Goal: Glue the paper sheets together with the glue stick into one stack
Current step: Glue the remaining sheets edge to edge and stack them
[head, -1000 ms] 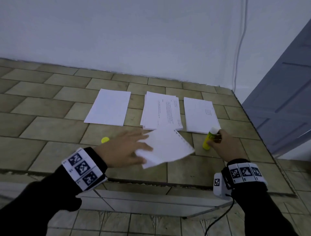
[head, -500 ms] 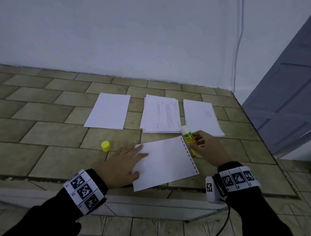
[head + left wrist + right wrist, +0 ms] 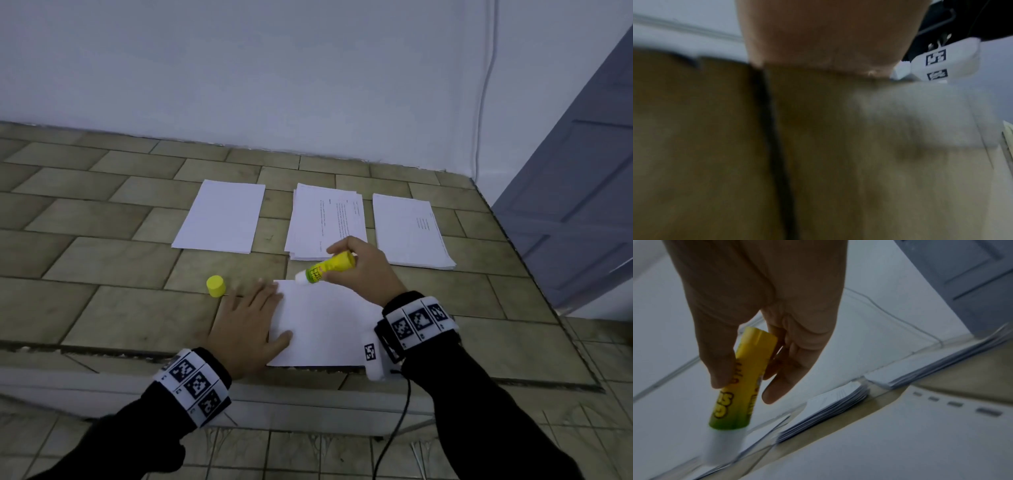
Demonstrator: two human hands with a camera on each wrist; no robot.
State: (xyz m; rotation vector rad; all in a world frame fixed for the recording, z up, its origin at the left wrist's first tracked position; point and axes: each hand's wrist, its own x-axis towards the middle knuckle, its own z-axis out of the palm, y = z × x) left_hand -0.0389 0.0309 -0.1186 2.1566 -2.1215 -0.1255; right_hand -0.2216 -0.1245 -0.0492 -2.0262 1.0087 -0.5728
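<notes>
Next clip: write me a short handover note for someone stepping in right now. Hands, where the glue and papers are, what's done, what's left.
Left hand: flat, pressing the near sheet down at its left edge.
Right hand: grips the uncapped glue stick, tip at the sheet's far-left corner.
Yellow cap stands on the tiles, left of the sheet.
Three paper piles lie beyond.
Done: sheet placed, stick uncapped.
Left: spread glue, stack and press the sheets.
</notes>
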